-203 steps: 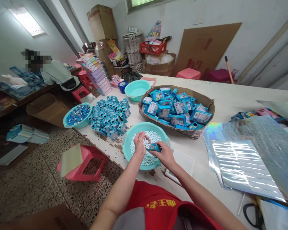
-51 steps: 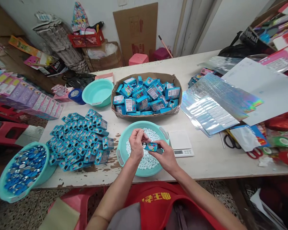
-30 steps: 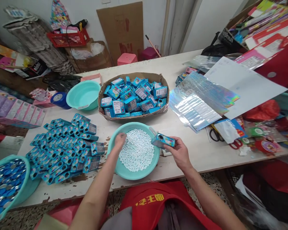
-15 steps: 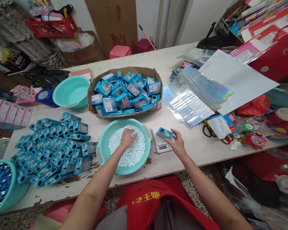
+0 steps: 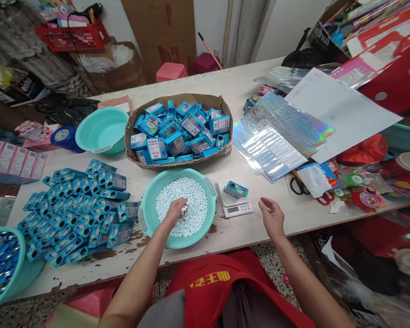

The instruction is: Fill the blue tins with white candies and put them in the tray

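My left hand is closed around a few white candies, just above the heap of small white candies that fills the middle of a turquoise basin. To the right, a blue candy box with a dark round hole at one end lies on a white digital scale. My right hand hovers beside the scale, apart from it, with its fingers loosely spread and nothing in them.
Many similar blue boxes stand packed at the left. A cardboard box of blue boxes sits behind the basin. Another turquoise basin is back left. Holographic sheets, scissors and packaging clutter the right side.
My right hand has let go of the blue box on the scale and moved right. My left hand has drawn back toward me within the basin and closed on some candies.
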A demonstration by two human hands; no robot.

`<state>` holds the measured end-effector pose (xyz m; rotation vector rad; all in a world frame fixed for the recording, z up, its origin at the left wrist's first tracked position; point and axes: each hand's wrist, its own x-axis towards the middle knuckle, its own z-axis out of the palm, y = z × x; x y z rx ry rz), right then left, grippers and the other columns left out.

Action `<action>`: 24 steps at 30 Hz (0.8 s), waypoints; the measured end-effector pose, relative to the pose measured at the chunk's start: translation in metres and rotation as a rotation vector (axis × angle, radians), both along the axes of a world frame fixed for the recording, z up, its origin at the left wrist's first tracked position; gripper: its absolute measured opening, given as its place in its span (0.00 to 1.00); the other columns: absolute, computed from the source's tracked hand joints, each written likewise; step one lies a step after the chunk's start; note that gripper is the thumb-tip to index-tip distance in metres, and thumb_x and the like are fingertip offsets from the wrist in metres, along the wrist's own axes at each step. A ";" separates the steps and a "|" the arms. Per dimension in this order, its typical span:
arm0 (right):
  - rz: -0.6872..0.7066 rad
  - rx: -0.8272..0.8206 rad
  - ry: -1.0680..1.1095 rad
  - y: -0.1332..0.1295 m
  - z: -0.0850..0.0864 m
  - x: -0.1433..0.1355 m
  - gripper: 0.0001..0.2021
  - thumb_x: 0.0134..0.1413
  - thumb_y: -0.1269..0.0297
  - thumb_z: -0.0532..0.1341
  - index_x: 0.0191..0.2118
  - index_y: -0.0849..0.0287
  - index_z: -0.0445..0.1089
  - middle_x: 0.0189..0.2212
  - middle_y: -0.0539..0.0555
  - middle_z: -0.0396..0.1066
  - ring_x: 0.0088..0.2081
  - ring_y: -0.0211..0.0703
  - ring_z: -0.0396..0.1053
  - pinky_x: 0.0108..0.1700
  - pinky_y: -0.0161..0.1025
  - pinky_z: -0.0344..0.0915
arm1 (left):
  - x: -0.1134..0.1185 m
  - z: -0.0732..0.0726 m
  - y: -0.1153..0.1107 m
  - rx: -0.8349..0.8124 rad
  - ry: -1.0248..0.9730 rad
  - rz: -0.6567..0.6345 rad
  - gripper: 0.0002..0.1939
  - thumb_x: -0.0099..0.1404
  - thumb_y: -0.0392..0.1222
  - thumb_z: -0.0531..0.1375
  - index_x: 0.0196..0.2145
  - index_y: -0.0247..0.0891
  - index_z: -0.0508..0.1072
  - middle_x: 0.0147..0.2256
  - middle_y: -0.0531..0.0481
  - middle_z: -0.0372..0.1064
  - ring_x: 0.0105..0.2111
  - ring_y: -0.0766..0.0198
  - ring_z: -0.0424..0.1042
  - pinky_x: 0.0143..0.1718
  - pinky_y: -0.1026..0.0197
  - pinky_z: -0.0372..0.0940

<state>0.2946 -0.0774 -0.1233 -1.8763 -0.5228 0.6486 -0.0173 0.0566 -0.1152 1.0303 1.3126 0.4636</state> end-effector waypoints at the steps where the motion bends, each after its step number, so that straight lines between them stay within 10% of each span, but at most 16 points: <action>1: 0.022 0.013 -0.004 0.004 0.001 -0.003 0.22 0.43 0.48 0.62 0.38 0.61 0.68 0.40 0.61 0.71 0.43 0.51 0.68 0.45 0.51 0.66 | -0.004 0.003 0.003 -0.065 -0.123 0.071 0.19 0.53 0.57 0.60 0.24 0.38 0.66 0.19 0.53 0.61 0.15 0.69 0.57 0.16 0.66 0.48; 12: 0.383 0.072 -0.271 0.075 0.016 -0.036 0.25 0.38 0.45 0.67 0.39 0.59 0.69 0.38 0.57 0.70 0.42 0.51 0.68 0.47 0.51 0.65 | 0.014 0.015 0.007 -0.534 -0.541 0.672 0.15 0.59 0.45 0.61 0.24 0.38 0.59 0.15 0.58 0.57 0.11 0.74 0.54 0.12 0.71 0.47; 20: 0.699 0.277 -0.428 0.069 0.078 -0.094 0.16 0.50 0.55 0.65 0.44 0.54 0.69 0.38 0.54 0.71 0.40 0.47 0.70 0.42 0.43 0.68 | 0.045 0.104 0.004 -0.072 -0.676 0.577 0.21 0.51 0.52 0.67 0.24 0.36 0.61 0.18 0.58 0.57 0.14 0.76 0.55 0.13 0.71 0.46; 24: 0.831 0.291 -0.445 0.073 0.079 -0.124 0.14 0.51 0.59 0.65 0.44 0.55 0.68 0.37 0.54 0.72 0.40 0.48 0.70 0.42 0.44 0.68 | 0.063 0.116 -0.001 0.129 -0.628 0.566 0.20 0.53 0.52 0.65 0.22 0.36 0.63 0.19 0.56 0.60 0.17 0.73 0.60 0.17 0.70 0.53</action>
